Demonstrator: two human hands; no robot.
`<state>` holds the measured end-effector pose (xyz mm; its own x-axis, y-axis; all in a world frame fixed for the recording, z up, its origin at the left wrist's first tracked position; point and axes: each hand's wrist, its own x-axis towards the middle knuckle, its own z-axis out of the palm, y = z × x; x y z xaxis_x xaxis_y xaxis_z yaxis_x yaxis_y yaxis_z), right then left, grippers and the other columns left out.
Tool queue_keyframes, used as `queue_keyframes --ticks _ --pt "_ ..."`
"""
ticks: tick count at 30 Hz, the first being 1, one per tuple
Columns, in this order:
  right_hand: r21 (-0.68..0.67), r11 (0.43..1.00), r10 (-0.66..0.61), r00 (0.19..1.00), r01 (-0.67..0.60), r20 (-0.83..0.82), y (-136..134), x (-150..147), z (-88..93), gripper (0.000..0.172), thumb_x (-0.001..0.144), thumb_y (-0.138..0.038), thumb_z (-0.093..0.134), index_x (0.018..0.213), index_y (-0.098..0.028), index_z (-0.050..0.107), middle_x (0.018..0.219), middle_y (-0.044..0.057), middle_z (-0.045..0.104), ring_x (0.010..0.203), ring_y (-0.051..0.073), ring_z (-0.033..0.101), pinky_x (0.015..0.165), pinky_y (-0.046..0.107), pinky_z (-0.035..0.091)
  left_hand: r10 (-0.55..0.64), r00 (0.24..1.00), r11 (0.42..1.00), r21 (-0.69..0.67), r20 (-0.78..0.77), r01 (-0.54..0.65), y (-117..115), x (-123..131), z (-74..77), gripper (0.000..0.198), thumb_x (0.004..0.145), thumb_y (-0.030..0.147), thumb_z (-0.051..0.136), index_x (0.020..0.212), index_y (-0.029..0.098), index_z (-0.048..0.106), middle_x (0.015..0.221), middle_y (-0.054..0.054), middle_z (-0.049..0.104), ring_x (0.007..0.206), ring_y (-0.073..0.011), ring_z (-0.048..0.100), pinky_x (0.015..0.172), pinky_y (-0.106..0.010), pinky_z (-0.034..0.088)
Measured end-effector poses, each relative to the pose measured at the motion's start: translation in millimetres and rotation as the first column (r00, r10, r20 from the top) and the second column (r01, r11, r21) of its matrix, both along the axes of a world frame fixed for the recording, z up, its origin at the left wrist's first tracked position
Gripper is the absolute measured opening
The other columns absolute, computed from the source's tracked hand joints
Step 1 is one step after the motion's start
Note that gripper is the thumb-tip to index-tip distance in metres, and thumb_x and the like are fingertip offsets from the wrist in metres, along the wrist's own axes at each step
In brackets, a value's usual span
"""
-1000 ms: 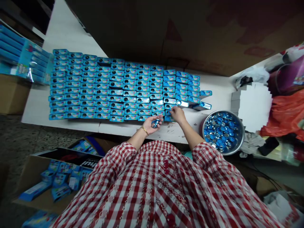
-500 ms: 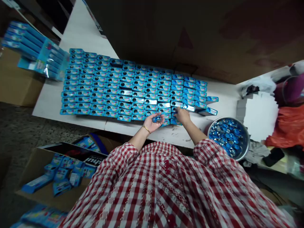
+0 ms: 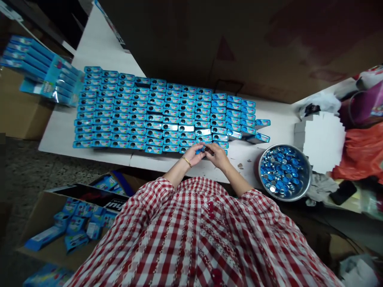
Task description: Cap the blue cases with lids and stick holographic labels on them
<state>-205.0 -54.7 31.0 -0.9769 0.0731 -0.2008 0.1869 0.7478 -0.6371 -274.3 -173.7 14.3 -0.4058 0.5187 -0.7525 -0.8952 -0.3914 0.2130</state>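
Several rows of small blue boxes [image 3: 155,113] cover the white table [image 3: 98,48], each with a round hole in its top. My left hand [image 3: 194,153] is cupped at the near edge of the rows and holds several small blue and silver round caps [image 3: 201,150]. My right hand [image 3: 218,153] has come against the left one, its fingertips pinched at the caps in that palm. Both hands hover just in front of the nearest row of boxes.
A metal bowl [image 3: 302,187] full of blue and silver caps stands at the right. A stack of white cards [image 3: 324,139] lies behind it. Shrink-wrapped blue packs [image 3: 44,75] rest on a carton at left. An open carton [image 3: 38,211] of blue packets sits on the floor.
My right hand has drawn back from the front row of boxes and moved left to meet my left hand. The left hand stayed cupped on the caps.
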Motion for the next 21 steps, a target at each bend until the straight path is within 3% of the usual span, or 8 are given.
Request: queue_keyframes --ticks 3,6,9,11,14,18,21 --pt "0.022 1.0 0.004 1.0 -0.004 -0.009 6 0 -2.1 0.045 0.083 -0.023 0.051 0.128 -0.025 0.051 0.107 0.008 0.057 0.096 0.019 0.056 0.082 0.032 0.046 0.023 0.999 0.998 -0.065 -0.04 -0.025 12 2 -0.5 0.014 0.076 0.0 0.052 0.079 0.012 0.059 0.071 -0.002 0.061 0.066 -0.0095 0.06 0.066 -0.023 0.051" --pt "0.027 0.999 -0.027 1.0 0.027 -0.015 17 -4 -2.7 0.038 0.083 -0.028 0.053 0.121 -0.022 0.058 0.103 0.009 0.058 0.095 0.02 0.056 0.082 0.032 0.046 -0.01 0.998 0.998 -0.059 -0.063 0.007 22 3 -2.2 0.01 0.078 0.003 0.055 0.081 0.011 0.061 0.073 -0.003 0.062 0.066 -0.0093 0.06 0.063 -0.021 0.051" --pt "-0.023 0.998 -0.055 0.998 0.055 -0.019 40 -9 -4.7 0.031 0.086 -0.029 0.05 0.113 -0.02 0.063 0.098 0.008 0.062 0.092 0.018 0.058 0.083 0.029 0.045 -0.005 0.998 0.999 -0.045 -0.067 0.002 24 3 -5.5 0.011 0.079 0.003 0.055 0.084 0.01 0.062 0.077 -0.005 0.065 0.072 -0.0109 0.063 0.07 -0.024 0.054" --pt "-0.031 0.991 -0.13 0.991 0.132 0.034 57 -15 -6.9 0.03 0.088 -0.027 0.044 0.11 -0.019 0.063 0.096 0.007 0.064 0.088 0.017 0.059 0.081 0.028 0.045 0.013 0.998 0.999 -0.041 -0.054 -0.015 21 2 -7.0 0.01 0.079 0.005 0.056 0.085 0.009 0.062 0.078 -0.007 0.065 0.076 -0.0123 0.064 0.076 -0.027 0.055" --pt "0.098 0.963 -0.265 0.949 0.251 0.171 73 -29 -10.1 0.028 0.088 -0.027 0.044 0.106 -0.017 0.062 0.089 0.006 0.067 0.08 0.016 0.062 0.074 0.026 0.045 0.053 0.998 0.997 -0.048 -0.025 -0.054 15 -3 -5.4 0.007 0.08 0.008 0.057 0.085 0.009 0.062 0.077 -0.008 0.065 0.082 -0.0136 0.065 0.079 -0.026 0.056" --pt "0.355 0.93 -0.2 0.941 0.095 0.272 72 -58 -13.3 0.025 0.084 -0.027 0.052 0.106 -0.018 0.06 0.095 0.01 0.068 0.093 0.023 0.061 0.078 0.03 0.044 0.109 0.994 0.991 -0.081 -0.022 -0.11 9 -8 2.2 0.003 0.08 0.01 0.058 0.08 0.01 0.06 0.07 -0.005 0.062 0.084 -0.0146 0.066 0.079 -0.026 0.056" --pt "0.423 0.906 -0.185 0.893 -0.007 0.41 68 -82 -18.0 0.034 0.082 -0.027 0.057 0.113 -0.015 0.057 0.104 0.017 0.065 0.099 0.026 0.061 0.08 0.032 0.044 0.126 0.992 0.986 -0.107 -0.02 -0.128 5 -10 5.9 0.001 0.08 0.012 0.06 0.079 0.012 0.06 0.066 -0.003 0.061 0.083 -0.0147 0.067 0.077 -0.025 0.057"
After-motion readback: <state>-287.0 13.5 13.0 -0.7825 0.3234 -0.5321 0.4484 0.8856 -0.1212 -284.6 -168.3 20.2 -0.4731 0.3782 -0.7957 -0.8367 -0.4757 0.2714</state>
